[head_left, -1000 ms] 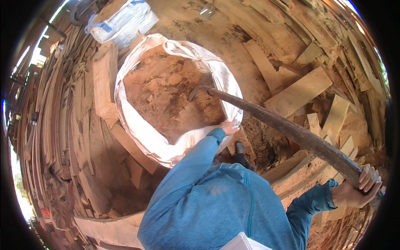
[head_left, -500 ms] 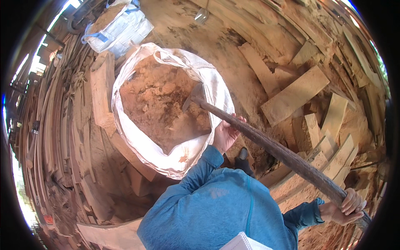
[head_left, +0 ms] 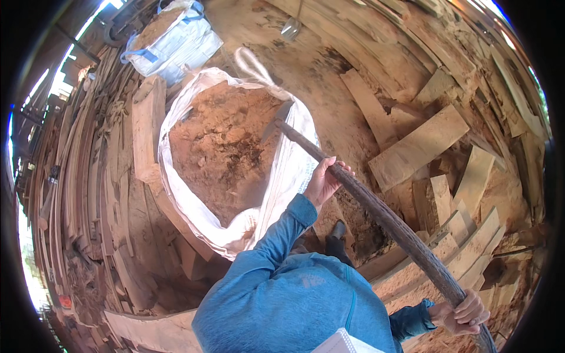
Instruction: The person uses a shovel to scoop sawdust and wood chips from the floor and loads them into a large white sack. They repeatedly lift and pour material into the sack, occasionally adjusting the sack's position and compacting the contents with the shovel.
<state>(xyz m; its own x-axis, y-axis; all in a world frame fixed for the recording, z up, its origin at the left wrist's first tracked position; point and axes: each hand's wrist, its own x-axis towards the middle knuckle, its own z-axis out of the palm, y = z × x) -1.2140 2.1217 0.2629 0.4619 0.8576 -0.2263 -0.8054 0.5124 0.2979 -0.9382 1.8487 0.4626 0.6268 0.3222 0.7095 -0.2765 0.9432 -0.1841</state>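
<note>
A hoe with a long, dark wooden handle slants across from the bag's far right rim to the lower right. Its metal blade is just above the sawdust-like brown fill, beside the inner right wall. My left hand is wrapped round the handle near the blade end, just outside the bag. Further back, my right hand grips it close to its butt end. The large white woven bag stands open, its right side drawn into a straight fold and a strap loop sticking up at the far rim.
Another white bag with blue straps stands at the far left. A shovel lies beyond. Long boards are stacked on the left; loose planks and curved slabs lie on the right. My foot is near the bag.
The hoe's blade has risen slightly toward the far rim. My right hand has moved left and down. The bag's right side has drawn inward and straightened, and its strap loop has lifted.
</note>
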